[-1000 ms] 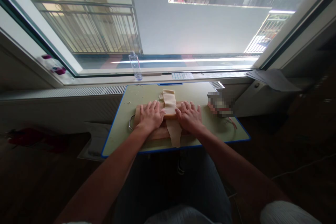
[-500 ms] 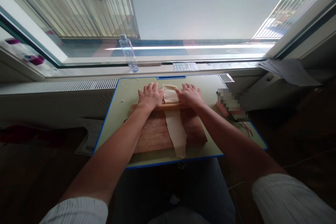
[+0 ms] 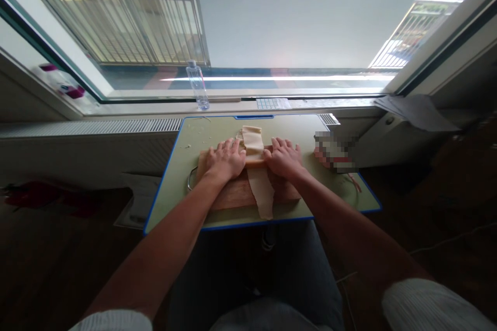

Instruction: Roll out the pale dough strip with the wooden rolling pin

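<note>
A wooden rolling pin [image 3: 255,164] lies across a long strip of dough [image 3: 262,191], and its ends are hidden beneath my hands. My left hand [image 3: 227,158] rests palm down on the left end, fingers stretched forward. On the right end my right hand [image 3: 285,157] lies the same way, its thumb pointing inward. Both hands are open, pressing from above. Under the dough is a wooden cutting board [image 3: 229,194] with a metal handle at its left. The strip hangs past the board's near edge, and its far part looks folded or layered.
The board stands on a small blue-edged table [image 3: 166,191]. Dough crumbs dot its far left. A blurred-out item [image 3: 336,152] lies at the right. On the windowsill are a clear plastic bottle [image 3: 198,87] and a blue-checked sheet [image 3: 272,104]. Papers [image 3: 417,111] lie at the right.
The rolling pin and both hands have come slightly nearer along the dough, showing more of its far part. The camera view has shifted a little.
</note>
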The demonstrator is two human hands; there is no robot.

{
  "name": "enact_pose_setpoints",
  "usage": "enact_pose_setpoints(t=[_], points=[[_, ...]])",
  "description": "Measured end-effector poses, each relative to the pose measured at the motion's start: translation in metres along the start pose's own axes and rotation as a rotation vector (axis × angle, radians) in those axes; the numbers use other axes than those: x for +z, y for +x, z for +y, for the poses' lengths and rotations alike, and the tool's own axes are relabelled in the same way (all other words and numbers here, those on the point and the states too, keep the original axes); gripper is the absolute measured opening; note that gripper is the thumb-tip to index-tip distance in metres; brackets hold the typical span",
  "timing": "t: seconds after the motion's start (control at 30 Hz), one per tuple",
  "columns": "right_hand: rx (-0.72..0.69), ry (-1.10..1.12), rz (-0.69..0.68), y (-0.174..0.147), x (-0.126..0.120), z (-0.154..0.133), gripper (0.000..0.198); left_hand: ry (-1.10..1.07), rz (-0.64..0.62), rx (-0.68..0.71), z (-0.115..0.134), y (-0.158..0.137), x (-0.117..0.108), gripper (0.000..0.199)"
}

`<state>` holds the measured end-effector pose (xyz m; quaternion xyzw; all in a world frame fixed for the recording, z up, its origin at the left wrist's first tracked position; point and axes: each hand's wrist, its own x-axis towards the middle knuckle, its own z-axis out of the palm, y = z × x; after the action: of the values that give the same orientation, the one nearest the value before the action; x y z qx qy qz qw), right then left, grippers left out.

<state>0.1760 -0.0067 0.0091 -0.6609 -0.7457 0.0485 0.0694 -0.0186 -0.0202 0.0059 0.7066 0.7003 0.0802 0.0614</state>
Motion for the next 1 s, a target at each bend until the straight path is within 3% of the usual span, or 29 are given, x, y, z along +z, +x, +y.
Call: enact_pose_setpoints(t=[0.1,0.27,0.4,0.5,0.67,0.87,1.0], points=[[-0.021,-0.044,0.106,-0.036,0.003,-0.002,0.063,0.028,0.097,0.010,0.005,-0.037,0.005,0.064],[-0.057,-0.059,0.137,-0.100,0.008,0.004,0.063,0.044,0.162,0.069,0.011,-0.104,0.010,0.066],[-0.087,-0.057,0.158,-0.121,0.012,0.010,0.064,0.057,0.199,0.091,0.012,-0.127,0.010,0.068],[-0.067,-0.048,0.141,-0.102,0.012,0.008,0.064,0.053,0.162,0.066,0.012,-0.110,0.009,0.069],[-0.071,-0.050,0.142,-0.041,0.010,0.002,0.066,0.032,0.115,-0.001,0.009,-0.051,0.007,0.069],[-0.001,0.061,-0.049,0.023,0.002,0.001,0.077,-0.019,-0.021,-0.072,0.000,0.012,-0.001,0.074],[0.014,0.119,-0.111,0.056,-0.002,0.000,0.080,-0.026,-0.046,-0.097,-0.006,0.042,-0.004,0.075]])
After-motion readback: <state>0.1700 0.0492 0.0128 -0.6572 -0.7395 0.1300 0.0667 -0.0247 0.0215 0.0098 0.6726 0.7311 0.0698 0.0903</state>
